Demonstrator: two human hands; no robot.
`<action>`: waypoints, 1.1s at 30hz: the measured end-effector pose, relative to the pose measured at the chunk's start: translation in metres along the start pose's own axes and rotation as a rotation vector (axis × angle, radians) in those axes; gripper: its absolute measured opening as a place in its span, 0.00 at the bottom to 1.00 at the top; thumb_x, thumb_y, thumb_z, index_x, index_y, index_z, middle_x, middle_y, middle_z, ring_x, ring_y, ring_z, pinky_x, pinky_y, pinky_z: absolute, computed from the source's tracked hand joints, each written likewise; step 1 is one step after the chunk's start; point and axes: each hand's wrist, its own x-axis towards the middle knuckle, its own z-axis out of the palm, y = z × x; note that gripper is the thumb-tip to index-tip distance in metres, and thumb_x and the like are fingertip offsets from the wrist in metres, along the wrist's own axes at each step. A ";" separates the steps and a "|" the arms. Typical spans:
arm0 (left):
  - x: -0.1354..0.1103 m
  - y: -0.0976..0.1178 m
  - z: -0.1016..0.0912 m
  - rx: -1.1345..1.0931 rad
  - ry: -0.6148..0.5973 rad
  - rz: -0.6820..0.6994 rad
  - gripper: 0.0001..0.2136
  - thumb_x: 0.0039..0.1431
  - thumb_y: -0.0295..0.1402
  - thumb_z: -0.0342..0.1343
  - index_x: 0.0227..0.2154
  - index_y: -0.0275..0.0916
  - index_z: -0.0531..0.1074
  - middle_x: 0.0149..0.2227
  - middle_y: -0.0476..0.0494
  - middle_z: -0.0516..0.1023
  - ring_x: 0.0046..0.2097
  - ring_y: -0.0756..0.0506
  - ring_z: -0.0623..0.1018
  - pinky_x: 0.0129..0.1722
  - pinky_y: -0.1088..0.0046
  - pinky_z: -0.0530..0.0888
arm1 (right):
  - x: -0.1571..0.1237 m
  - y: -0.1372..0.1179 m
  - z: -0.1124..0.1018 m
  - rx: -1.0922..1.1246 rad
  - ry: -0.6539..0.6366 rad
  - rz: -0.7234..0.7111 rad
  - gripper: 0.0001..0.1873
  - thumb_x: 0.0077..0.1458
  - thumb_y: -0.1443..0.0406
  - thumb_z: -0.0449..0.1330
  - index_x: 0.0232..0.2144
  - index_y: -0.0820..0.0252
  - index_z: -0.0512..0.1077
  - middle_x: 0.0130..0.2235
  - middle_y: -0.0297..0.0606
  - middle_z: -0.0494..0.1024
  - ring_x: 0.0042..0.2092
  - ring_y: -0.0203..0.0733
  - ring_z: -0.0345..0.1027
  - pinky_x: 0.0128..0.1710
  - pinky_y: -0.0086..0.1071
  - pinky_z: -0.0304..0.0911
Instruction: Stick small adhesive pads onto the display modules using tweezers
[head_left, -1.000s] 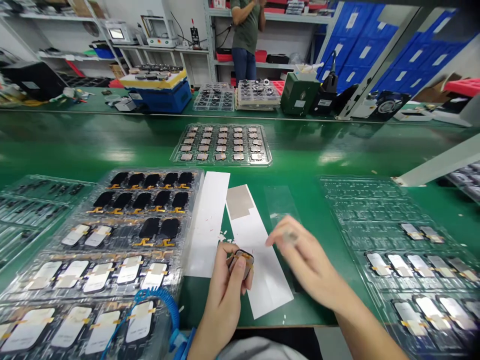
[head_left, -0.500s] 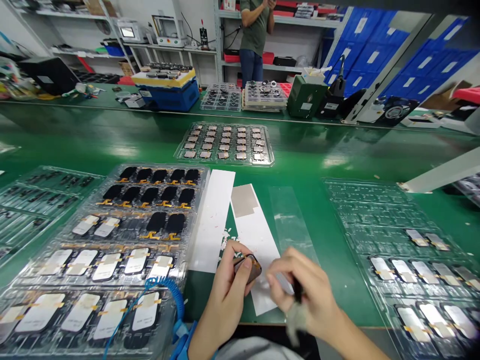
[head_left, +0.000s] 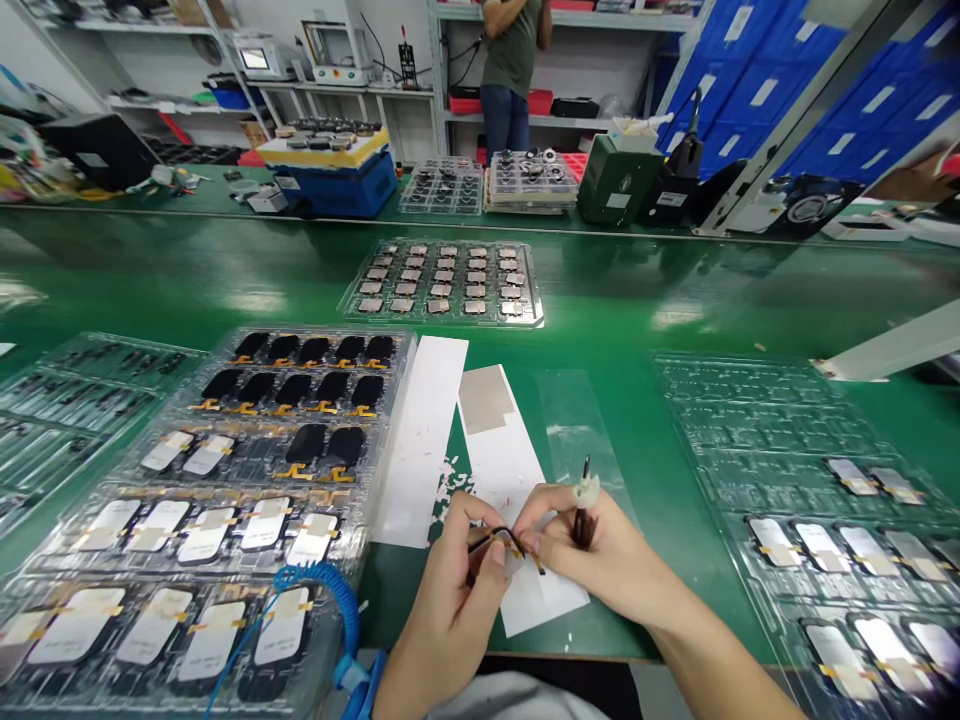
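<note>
My left hand (head_left: 461, 590) is closed around a small display screen (head_left: 504, 540), tilted on edge, with a dark rim and an orange-brown flex cable. Fingertips of my right hand (head_left: 581, 545) meet the screen's right edge at the flex cable; whether they pinch it is hard to see. Tucked in the same hand is a slim dark tool (head_left: 582, 525) with a whitish wrapped part, its tip pointing up. Beneath both hands lies a white paper strip (head_left: 517, 480) carrying a grey sheet (head_left: 486, 400). Tiny white scraps (head_left: 450, 480) are scattered beside it.
At left, a clear tray (head_left: 251, 450) holds black and silver-backed screens. Another clear tray (head_left: 720, 430) with silver-backed screens is at right, and a third tray (head_left: 536, 300) sits farther back. A blue coiled cord (head_left: 341, 590) runs near my left wrist. One person (head_left: 510, 70) stands behind the bench.
My right hand has moved left and up to the screen in my left hand, and the tool in it now points upward. The screen has been tilted on edge.
</note>
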 end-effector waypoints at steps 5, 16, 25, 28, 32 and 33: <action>0.000 0.000 -0.001 0.072 -0.016 0.013 0.11 0.72 0.46 0.45 0.41 0.44 0.60 0.33 0.48 0.66 0.31 0.49 0.65 0.28 0.75 0.62 | 0.000 0.001 0.001 -0.015 0.039 -0.007 0.08 0.54 0.61 0.63 0.27 0.61 0.74 0.17 0.20 0.48 0.21 0.29 0.37 0.21 0.30 0.36; 0.003 0.012 0.001 -0.053 -0.140 -0.081 0.15 0.70 0.50 0.47 0.43 0.44 0.58 0.29 0.55 0.58 0.28 0.51 0.57 0.28 0.74 0.56 | 0.001 0.003 -0.001 0.032 0.062 -0.020 0.08 0.52 0.63 0.65 0.26 0.61 0.72 0.17 0.19 0.47 0.20 0.29 0.36 0.20 0.30 0.33; 0.003 0.017 0.003 -0.076 -0.171 -0.125 0.17 0.69 0.52 0.49 0.43 0.44 0.56 0.28 0.57 0.56 0.28 0.52 0.56 0.27 0.75 0.55 | 0.000 0.003 -0.005 0.084 0.034 0.022 0.10 0.51 0.62 0.67 0.25 0.61 0.72 0.17 0.19 0.47 0.21 0.28 0.36 0.21 0.31 0.32; 0.002 0.015 0.001 -0.016 -0.153 -0.140 0.17 0.69 0.52 0.48 0.44 0.44 0.56 0.26 0.58 0.53 0.27 0.51 0.53 0.25 0.74 0.53 | 0.001 0.005 -0.004 0.076 0.027 0.015 0.11 0.52 0.61 0.67 0.25 0.61 0.71 0.16 0.19 0.47 0.20 0.29 0.35 0.21 0.30 0.32; 0.004 0.009 0.001 0.039 -0.148 -0.090 0.13 0.71 0.49 0.47 0.44 0.45 0.55 0.27 0.58 0.54 0.27 0.51 0.55 0.25 0.75 0.55 | 0.000 0.004 -0.001 0.031 0.063 -0.027 0.14 0.55 0.56 0.66 0.27 0.60 0.71 0.18 0.21 0.51 0.21 0.30 0.40 0.21 0.29 0.38; 0.004 0.008 0.001 0.041 -0.140 -0.071 0.12 0.72 0.47 0.46 0.44 0.45 0.56 0.27 0.57 0.55 0.27 0.51 0.57 0.26 0.75 0.57 | -0.001 0.003 -0.001 0.030 0.093 -0.049 0.15 0.57 0.54 0.64 0.28 0.59 0.71 0.19 0.23 0.55 0.22 0.31 0.44 0.22 0.28 0.42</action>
